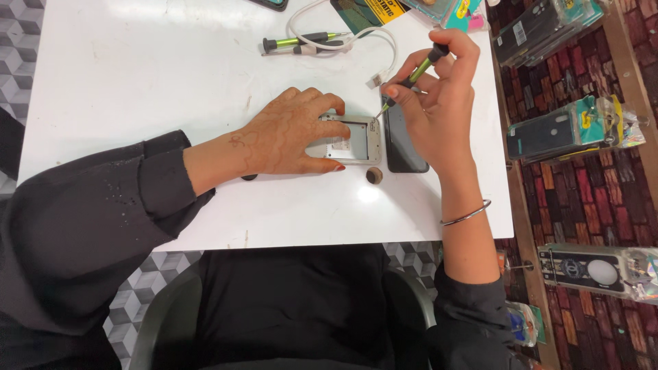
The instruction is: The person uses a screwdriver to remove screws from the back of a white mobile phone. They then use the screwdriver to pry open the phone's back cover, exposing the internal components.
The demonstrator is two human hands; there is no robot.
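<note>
2 hands [356, 130] on opened phone [349, 140]

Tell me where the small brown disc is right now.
The disc lies on the white table, just below the opened phone and beside the black panel.
</note>
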